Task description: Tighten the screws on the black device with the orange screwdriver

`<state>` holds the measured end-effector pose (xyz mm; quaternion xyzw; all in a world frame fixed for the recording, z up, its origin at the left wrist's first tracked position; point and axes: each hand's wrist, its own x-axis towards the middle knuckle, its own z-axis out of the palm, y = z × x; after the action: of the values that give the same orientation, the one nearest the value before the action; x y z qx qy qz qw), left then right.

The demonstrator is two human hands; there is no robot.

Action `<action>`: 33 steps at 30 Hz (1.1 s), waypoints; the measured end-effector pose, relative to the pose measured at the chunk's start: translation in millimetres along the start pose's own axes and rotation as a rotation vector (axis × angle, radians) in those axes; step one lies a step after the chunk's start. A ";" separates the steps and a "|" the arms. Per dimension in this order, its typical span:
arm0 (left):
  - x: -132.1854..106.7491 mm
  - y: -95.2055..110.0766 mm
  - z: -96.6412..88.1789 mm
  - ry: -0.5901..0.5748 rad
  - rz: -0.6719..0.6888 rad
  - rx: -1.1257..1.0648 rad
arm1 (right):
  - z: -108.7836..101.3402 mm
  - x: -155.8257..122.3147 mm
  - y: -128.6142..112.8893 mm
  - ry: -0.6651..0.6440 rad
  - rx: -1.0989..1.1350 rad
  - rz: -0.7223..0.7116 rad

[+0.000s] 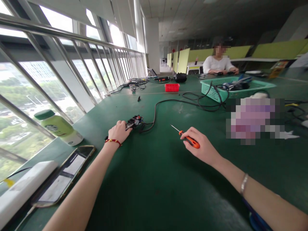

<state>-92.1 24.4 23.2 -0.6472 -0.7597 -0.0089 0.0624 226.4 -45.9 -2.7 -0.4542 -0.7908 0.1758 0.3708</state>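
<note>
My left hand is closed around a dark handheld electrical device whose far end shows exposed inner parts with bits of red. From that end a black cable loops away across the green table. In my right hand is a screwdriver with an orange and black handle, its thin metal shaft pointing up and to the left. The tip is well apart from the device. My palm hides part of the device's body.
At left stand a green-lidded bottle, a phone and a white power strip. Farther back are a red basket, a teal basket holding tools, and tangled cables. A person sits across the table.
</note>
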 end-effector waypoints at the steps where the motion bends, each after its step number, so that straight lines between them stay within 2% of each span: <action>1: -1.5 -7.9 0.8 0.031 -0.056 0.012 | 0.9 0.2 0.6 -0.001 0.001 0.004; 5: -4.4 -28.1 4.1 0.194 -0.210 0.036 | 3.2 -0.3 1.7 -0.017 0.001 0.020; 8: -4.6 -33.5 7.0 0.351 -0.238 0.048 | 2.7 -1.0 1.8 -0.035 0.008 0.029; 10: -4.3 -34.3 9.5 0.409 -0.232 0.054 | 1.8 -1.2 1.8 -0.032 0.011 0.028; 18: -0.4 -30.5 18.1 0.351 -0.198 0.091 | 2.4 -1.1 2.5 -0.022 0.019 0.021; 21: -0.9 -33.3 17.6 0.372 -0.187 0.072 | 3.7 -1.2 4.0 -0.030 0.005 0.045; 25: -4.6 -35.3 10.8 0.456 -0.159 0.011 | 6.3 0.1 5.9 -0.014 -0.019 0.075; 29: -10.0 -21.8 -0.3 0.517 -0.093 -0.062 | 7.9 1.9 6.6 0.086 -0.021 0.053; 31: -12.3 -6.1 -3.3 0.529 0.003 -0.113 | 7.0 2.5 7.0 0.158 -0.019 0.063; 33: -13.5 15.5 -2.8 0.484 0.153 -0.166 | 5.2 2.9 7.6 0.219 -0.018 0.094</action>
<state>-74.5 13.4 23.5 -0.6846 -0.6683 -0.2210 0.1896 226.1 -39.1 -9.5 -0.5105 -0.7250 0.1350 0.4422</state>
